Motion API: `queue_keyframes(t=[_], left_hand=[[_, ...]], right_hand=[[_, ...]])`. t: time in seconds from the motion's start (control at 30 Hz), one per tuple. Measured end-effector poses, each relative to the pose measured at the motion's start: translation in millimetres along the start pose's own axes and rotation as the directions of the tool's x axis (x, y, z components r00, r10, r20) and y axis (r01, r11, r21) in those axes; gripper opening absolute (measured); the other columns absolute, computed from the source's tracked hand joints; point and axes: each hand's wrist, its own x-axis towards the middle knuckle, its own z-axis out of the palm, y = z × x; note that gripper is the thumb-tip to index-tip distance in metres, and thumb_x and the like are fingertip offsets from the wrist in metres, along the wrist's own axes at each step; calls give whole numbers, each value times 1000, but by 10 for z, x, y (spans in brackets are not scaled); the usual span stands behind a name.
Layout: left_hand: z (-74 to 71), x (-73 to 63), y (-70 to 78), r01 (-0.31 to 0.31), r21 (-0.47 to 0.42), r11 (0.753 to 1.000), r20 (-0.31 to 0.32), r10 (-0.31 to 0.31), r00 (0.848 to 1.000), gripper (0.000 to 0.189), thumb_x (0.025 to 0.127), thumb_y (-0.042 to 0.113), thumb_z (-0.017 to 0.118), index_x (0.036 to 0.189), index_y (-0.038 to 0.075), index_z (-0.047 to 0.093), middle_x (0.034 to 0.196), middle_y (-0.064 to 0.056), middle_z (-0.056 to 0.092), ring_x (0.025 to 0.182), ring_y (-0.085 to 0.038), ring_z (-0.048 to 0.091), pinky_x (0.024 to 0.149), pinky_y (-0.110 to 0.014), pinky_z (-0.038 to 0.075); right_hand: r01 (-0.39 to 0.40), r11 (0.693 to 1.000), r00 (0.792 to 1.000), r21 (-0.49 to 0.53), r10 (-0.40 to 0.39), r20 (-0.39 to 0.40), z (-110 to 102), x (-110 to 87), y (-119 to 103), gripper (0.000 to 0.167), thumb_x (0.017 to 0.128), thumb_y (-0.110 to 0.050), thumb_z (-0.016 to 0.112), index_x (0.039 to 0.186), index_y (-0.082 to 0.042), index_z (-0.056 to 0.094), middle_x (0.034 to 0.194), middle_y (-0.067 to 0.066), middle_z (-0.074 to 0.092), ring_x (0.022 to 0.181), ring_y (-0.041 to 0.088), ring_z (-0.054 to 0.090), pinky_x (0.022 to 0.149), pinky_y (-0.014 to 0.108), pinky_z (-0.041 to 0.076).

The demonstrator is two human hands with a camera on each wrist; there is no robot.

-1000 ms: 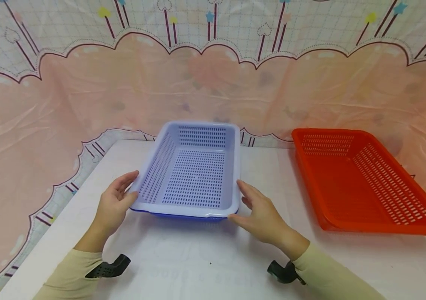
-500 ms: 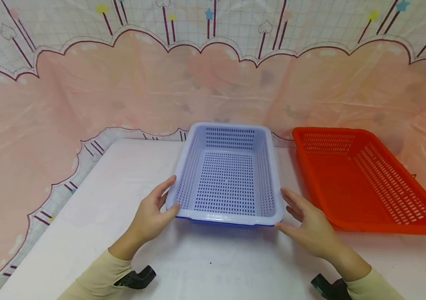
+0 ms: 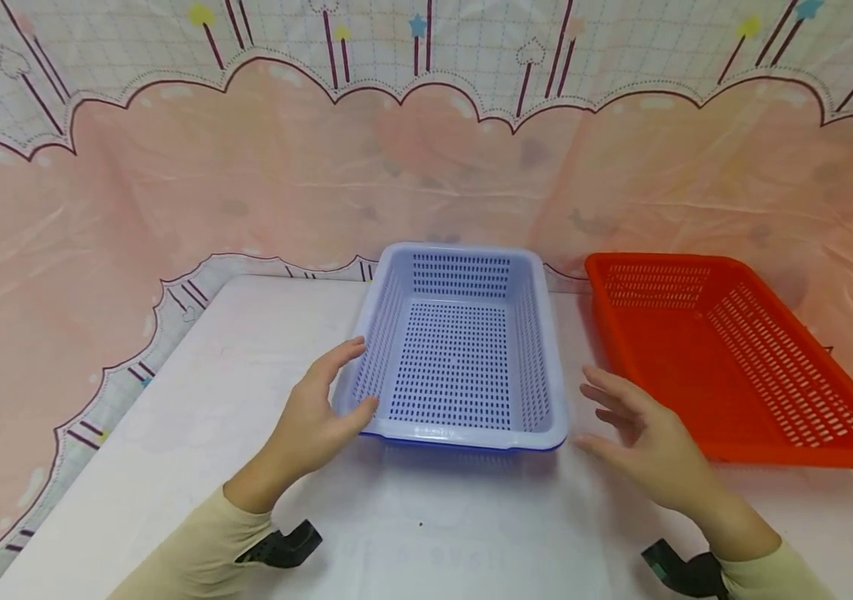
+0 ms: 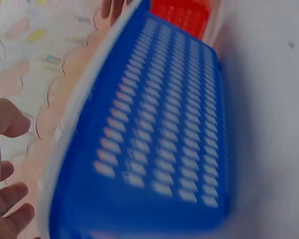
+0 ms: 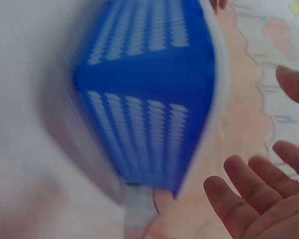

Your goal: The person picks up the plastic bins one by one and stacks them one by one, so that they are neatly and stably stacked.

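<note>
A rectangular plastic basket (image 3: 464,436) stands mid-table in the head view, pale lavender inside with slotted walls and floor. Its outer wall (image 4: 104,204) shows deep blue under a whitish rim in the left wrist view; whether this is one two-tone basket or two nested, I cannot tell. My left hand (image 3: 314,425) hovers at its front left corner, thumb and fingers spread and overlapping the rim from above. Beyond the front right corner, my right hand (image 3: 651,454) is apart from the basket, fingers loosely bent around nothing. Both wrist views show gaps between fingers and basket.
To the right stands a larger red slotted basket (image 3: 685,367), close to my right hand. White covering lies over the table (image 3: 426,533). Behind it hangs a pink and white patterned cloth (image 3: 321,175). Black wrist devices (image 3: 284,546) sit under both sleeves.
The lavender basket has shifted right, towards the red one, with both hands on it, and then stopped. Since then both hands have let go; the right one has drawn away to the right.
</note>
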Motion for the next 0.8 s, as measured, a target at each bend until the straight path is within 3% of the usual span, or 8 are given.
queue_keyframes(t=[0.13, 0.3, 0.47, 0.67, 0.8], left_hand=[[119, 141, 231, -53, -87, 995, 3, 54, 999, 60, 82, 7, 76, 138, 0, 55, 148, -15, 48, 138, -33, 41, 110, -57, 34], [351, 324, 568, -85, -197, 977, 67, 99, 993, 50, 84, 12, 76, 131, 3, 61, 146, -13, 51, 138, -29, 43, 109, -56, 37], [644, 448, 841, -104, -284, 953, 153, 152, 976, 52, 84, 15, 76, 132, 1, 59, 142, -10, 55, 134, -21, 47, 105, -45, 44], [1006, 514, 1047, -45, -395, 917, 246, 153, 957, 55, 86, 11, 73, 136, -3, 54, 137, -15, 57, 128, -24, 52, 102, -31, 46], [1229, 530, 1239, 23, -429, 903, 309, 122, 943, 56, 88, 14, 72, 138, 1, 53, 138, -8, 57, 128, -18, 52, 102, -24, 45]], right_hand=[[-6, 1000, 999, -14, 5, -38, -213, -39, 34, 61, 83, -1, 80, 139, -6, 57, 128, 1, 65, 107, -1, 62, 83, 12, 50], [-19, 1000, 995, -11, 18, -97, -518, -148, 200, 58, 83, 7, 76, 137, -2, 58, 121, -17, 64, 101, -3, 63, 81, 10, 50], [-123, 988, 976, -89, 104, -192, -818, -275, 447, 57, 87, 4, 75, 140, -1, 55, 118, -30, 57, 99, -12, 58, 77, 5, 46], [-225, 968, 931, -110, 180, -316, -1083, -399, 662, 53, 91, 5, 68, 141, 6, 49, 113, -36, 47, 96, -18, 49, 73, 1, 43], [-268, 958, 902, -106, 211, -375, -1239, -506, 818, 55, 97, 3, 61, 149, -3, 44, 117, -35, 43, 101, -17, 43, 81, 0, 39]])
